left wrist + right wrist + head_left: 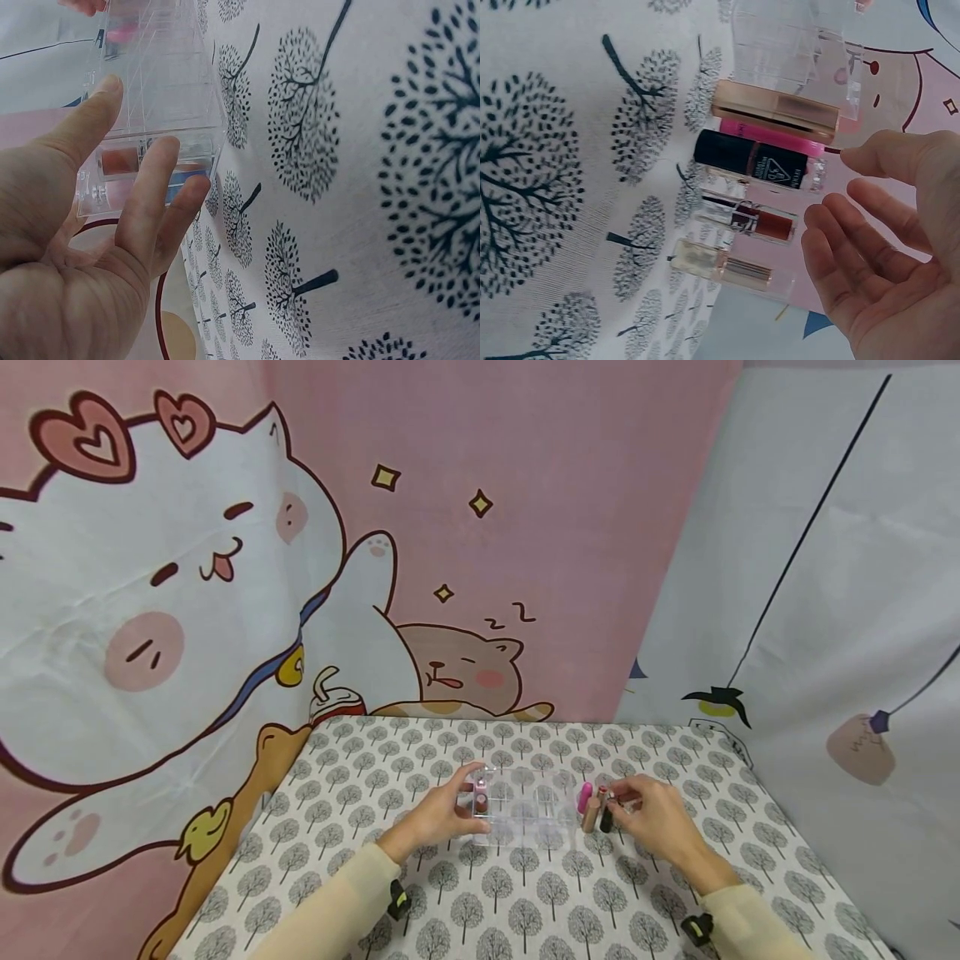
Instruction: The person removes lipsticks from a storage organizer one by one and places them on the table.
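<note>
My left hand grips the left end of a clear plastic organizer, thumb and fingers on opposite walls. A tube with a red-brown part stands in the compartment at that end, partly behind my fingers. Just right of the organizer, several lip tubes stand upright: a gold one, a bright pink one, a black one with a clear end, a clear one with dark red, and a pale one with a gold band. Beside the black tube's top my right hand hovers, thumb and fingers apart.
A white cloth printed with grey trees covers the table. Behind it hangs a pink cartoon curtain, with a pale curtain along the right side. Dark camera bands sit on both wrists.
</note>
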The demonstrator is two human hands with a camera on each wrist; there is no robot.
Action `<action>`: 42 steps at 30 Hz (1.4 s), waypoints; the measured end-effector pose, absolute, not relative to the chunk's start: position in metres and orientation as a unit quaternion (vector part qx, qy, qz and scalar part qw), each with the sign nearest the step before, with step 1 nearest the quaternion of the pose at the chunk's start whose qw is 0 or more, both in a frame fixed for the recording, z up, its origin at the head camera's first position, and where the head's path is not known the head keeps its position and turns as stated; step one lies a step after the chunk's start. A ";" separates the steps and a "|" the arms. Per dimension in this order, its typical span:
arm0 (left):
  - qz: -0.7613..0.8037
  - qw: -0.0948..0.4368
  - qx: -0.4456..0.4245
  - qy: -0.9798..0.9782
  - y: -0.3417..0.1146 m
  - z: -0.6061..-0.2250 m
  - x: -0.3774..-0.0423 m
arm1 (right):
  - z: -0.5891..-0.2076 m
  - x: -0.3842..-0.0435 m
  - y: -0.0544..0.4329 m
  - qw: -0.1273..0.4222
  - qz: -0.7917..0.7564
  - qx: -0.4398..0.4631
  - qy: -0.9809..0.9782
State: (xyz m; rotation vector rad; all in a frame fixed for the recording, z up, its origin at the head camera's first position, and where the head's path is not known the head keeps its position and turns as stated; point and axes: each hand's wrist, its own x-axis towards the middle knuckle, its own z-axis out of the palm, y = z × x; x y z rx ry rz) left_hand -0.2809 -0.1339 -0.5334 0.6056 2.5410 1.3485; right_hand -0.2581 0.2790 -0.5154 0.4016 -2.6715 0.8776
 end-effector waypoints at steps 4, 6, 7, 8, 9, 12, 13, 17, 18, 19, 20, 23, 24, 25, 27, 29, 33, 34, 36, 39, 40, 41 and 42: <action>0.460 0.101 0.218 0.855 -0.135 -0.531 -0.279 | -0.509 -0.257 0.280 0.140 0.306 0.134 -0.932; 0.460 0.091 0.235 0.852 -0.136 -0.536 -0.283 | -0.506 -0.256 0.280 0.142 0.303 0.136 -0.933; 0.459 0.091 0.237 0.851 -0.137 -0.536 -0.283 | -0.504 -0.256 0.279 0.146 0.300 0.138 -0.933; 0.460 0.090 0.239 0.850 -0.137 -0.537 -0.284 | -0.503 -0.256 0.279 0.151 0.296 0.143 -0.932; 0.461 0.092 0.237 0.851 -0.137 -0.537 -0.284 | -0.501 -0.255 0.277 0.158 0.292 0.149 -0.932; 0.462 0.102 0.219 0.853 -0.136 -0.535 -0.283 | -0.496 -0.255 0.272 0.188 0.278 0.169 -0.927; 0.463 0.103 0.218 0.853 -0.136 -0.536 -0.283 | -0.495 -0.255 0.269 0.200 0.275 0.176 -0.924; 0.467 0.097 0.229 0.849 -0.138 -0.541 -0.285 | -0.491 -0.255 0.256 0.239 0.279 0.206 -0.907; 0.467 0.098 0.226 0.849 -0.138 -0.541 -0.285 | -0.490 -0.255 0.253 0.245 0.281 0.214 -0.903; 0.468 0.098 0.222 0.850 -0.137 -0.541 -0.284 | -0.489 -0.256 0.249 0.249 0.283 0.220 -0.900; 0.467 0.099 0.218 0.851 -0.137 -0.541 -0.284 | -0.489 -0.256 0.246 0.255 0.284 0.228 -0.896; 0.468 0.105 0.198 0.855 -0.133 -0.534 -0.279 | -0.488 -0.258 0.235 0.266 0.281 0.245 -0.889; 0.467 0.104 0.196 0.856 -0.133 -0.534 -0.279 | -0.488 -0.259 0.231 0.273 0.279 0.253 -0.885; 0.466 0.103 0.196 0.857 -0.133 -0.534 -0.279 | -0.488 -0.260 0.226 0.277 0.278 0.261 -0.882; 0.466 0.102 0.197 0.857 -0.133 -0.534 -0.279 | -0.489 -0.263 0.218 0.275 0.280 0.272 -0.879; 0.464 0.102 0.197 0.858 -0.133 -0.535 -0.280 | -0.491 -0.266 0.210 0.269 0.285 0.279 -0.877; 0.465 0.104 0.196 0.857 -0.133 -0.537 -0.281 | -0.494 -0.268 0.195 0.240 0.296 0.279 -0.882; 0.466 0.104 0.196 0.856 -0.133 -0.537 -0.281 | -0.494 -0.269 0.191 0.235 0.297 0.280 -0.882; 0.467 0.105 0.197 0.856 -0.132 -0.537 -0.281 | -0.495 -0.270 0.185 0.225 0.295 0.279 -0.886; 0.466 0.103 0.197 0.856 -0.132 -0.537 -0.281 | -0.496 -0.271 0.176 0.212 0.293 0.279 -0.890; 0.466 0.103 0.196 0.857 -0.132 -0.537 -0.281 | -0.497 -0.272 0.173 0.206 0.295 0.279 -0.890; 0.465 0.103 0.196 0.857 -0.132 -0.536 -0.281 | -0.497 -0.273 0.171 0.200 0.295 0.278 -0.892; 0.464 0.104 0.195 0.858 -0.132 -0.536 -0.280 | -0.497 -0.273 0.168 0.195 0.294 0.278 -0.893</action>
